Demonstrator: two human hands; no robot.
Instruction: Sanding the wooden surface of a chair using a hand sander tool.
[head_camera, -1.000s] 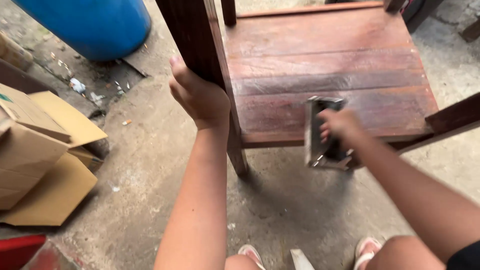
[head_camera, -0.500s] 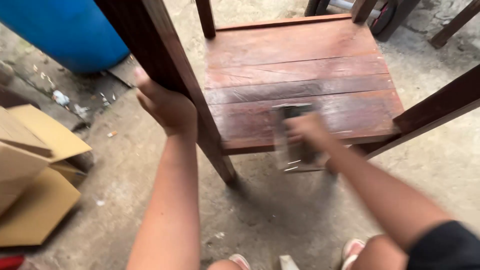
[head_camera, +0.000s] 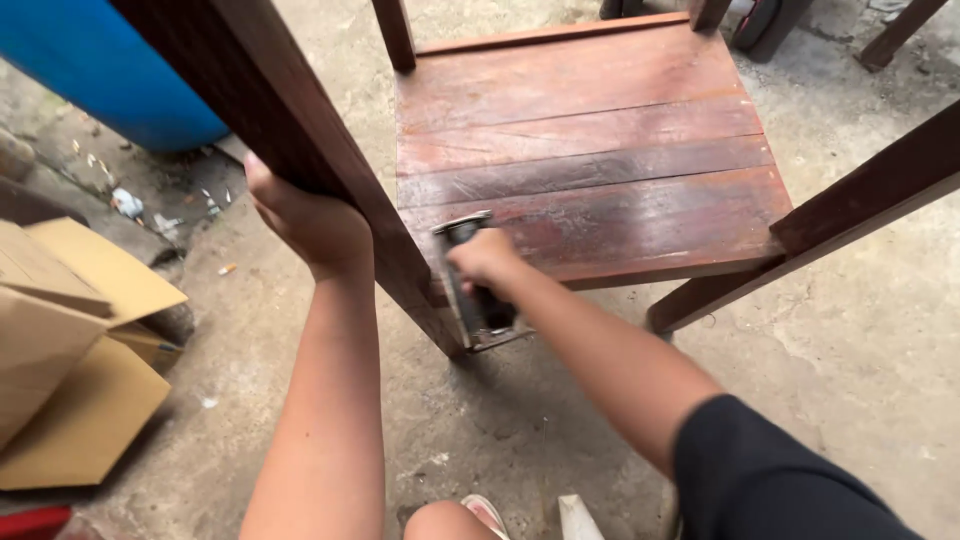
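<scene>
While the dark wooden leg (head_camera: 300, 150) is gripped by the closed left hand (head_camera: 305, 222), a metal sanding block (head_camera: 472, 283) is clasped by the right hand (head_camera: 485, 260) at the front edge of the reddish slatted shelf (head_camera: 590, 150). Left of the hands, opened cardboard boxes (head_camera: 70, 340) lie on the concrete floor (head_camera: 850, 340); their contents cannot be seen. A blue barrel (head_camera: 110, 70) stands beyond them.

Blue barrel (head_camera: 110, 70) cut off by the top and left edges. Dark wooden leg (head_camera: 300, 150) running out past the top edge, hiding the fingers of the left hand (head_camera: 305, 222). Metal hand tool (head_camera: 475, 290) half covered by the right hand (head_camera: 487, 258); working face unseen. Cardboard boxes (head_camera: 70, 350) cropped at the left edge. Foot (head_camera: 487, 515) cut off at the bottom.
</scene>
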